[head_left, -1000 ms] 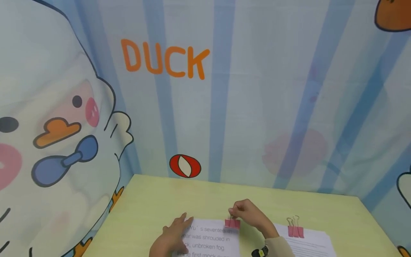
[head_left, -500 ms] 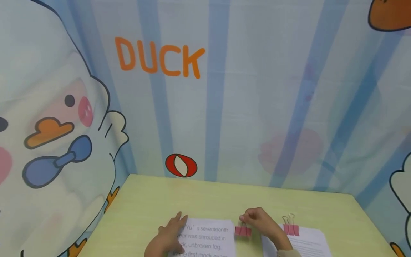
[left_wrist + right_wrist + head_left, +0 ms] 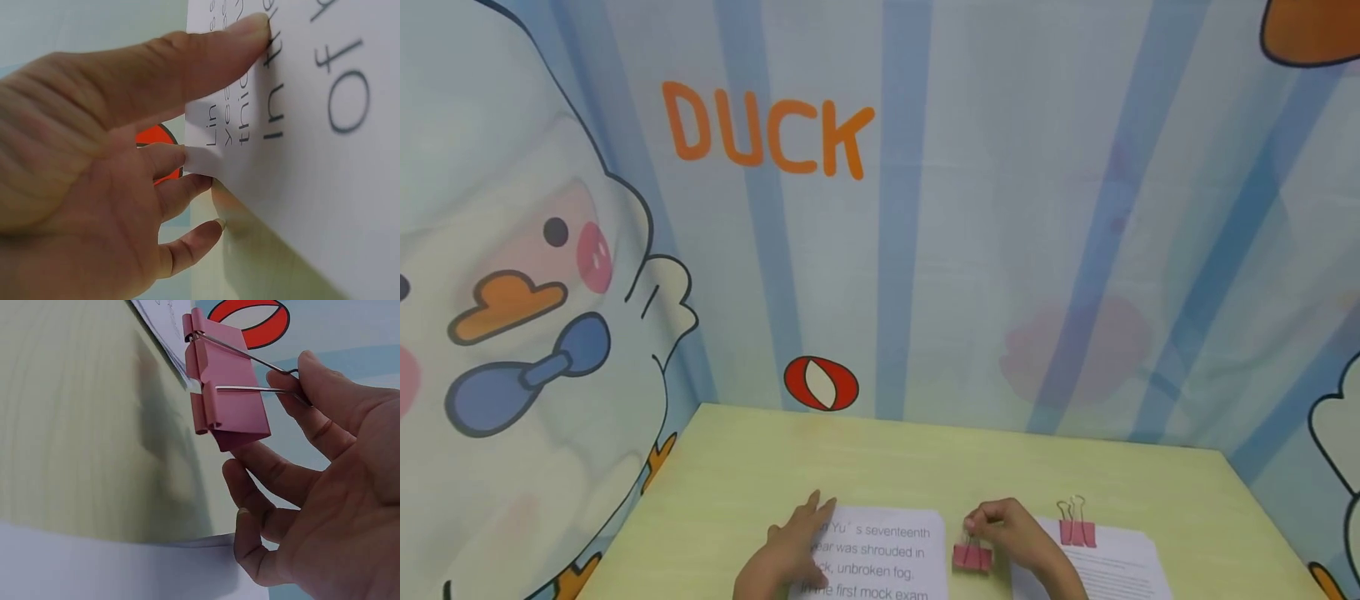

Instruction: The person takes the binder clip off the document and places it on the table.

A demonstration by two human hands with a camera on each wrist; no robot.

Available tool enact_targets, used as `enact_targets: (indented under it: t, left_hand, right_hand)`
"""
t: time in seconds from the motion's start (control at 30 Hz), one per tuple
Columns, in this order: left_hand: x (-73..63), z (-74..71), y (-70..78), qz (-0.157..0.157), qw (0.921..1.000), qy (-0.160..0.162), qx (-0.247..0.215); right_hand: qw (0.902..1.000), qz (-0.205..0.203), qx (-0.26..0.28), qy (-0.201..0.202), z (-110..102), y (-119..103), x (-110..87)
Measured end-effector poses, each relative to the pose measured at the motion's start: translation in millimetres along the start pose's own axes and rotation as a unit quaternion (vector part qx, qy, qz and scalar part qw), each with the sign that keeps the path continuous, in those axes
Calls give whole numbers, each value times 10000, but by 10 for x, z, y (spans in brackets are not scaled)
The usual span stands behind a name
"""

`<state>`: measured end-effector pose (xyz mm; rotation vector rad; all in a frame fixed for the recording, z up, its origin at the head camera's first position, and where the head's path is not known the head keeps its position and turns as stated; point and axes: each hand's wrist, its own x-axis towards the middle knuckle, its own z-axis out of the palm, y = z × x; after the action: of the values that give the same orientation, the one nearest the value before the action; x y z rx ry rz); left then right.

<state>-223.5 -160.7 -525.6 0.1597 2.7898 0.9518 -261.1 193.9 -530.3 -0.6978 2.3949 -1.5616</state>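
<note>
A pink binder clip hangs by its wire handle from my right hand, pinched between thumb and forefinger. In the head view the clip is off the paper, between the two paper stacks. My left hand lies with fingers spread along the left edge of the left paper stack, which has large print. In the left wrist view its thumb rests over the printed lines, while the other fingertips are at the sheet's edge.
To the right lies another printed stack, with a second pink binder clip on its top edge, handles up. Both stacks lie on a pale yellow table. Behind it hangs a striped curtain with duck prints.
My right hand has drawn the binder clip off the left stack's top edge, moving it right and nearer to me. The left hand stays on the paper. The head view has shifted slightly.
</note>
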Motion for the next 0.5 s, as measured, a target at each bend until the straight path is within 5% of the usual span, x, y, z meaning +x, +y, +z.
enact_targets:
  t: [0.5]
  left_hand:
    - [50, 23, -30, -264, 9994, -208, 65]
  right_hand:
    - [9986, 237, -436, 182, 79, 80, -42]
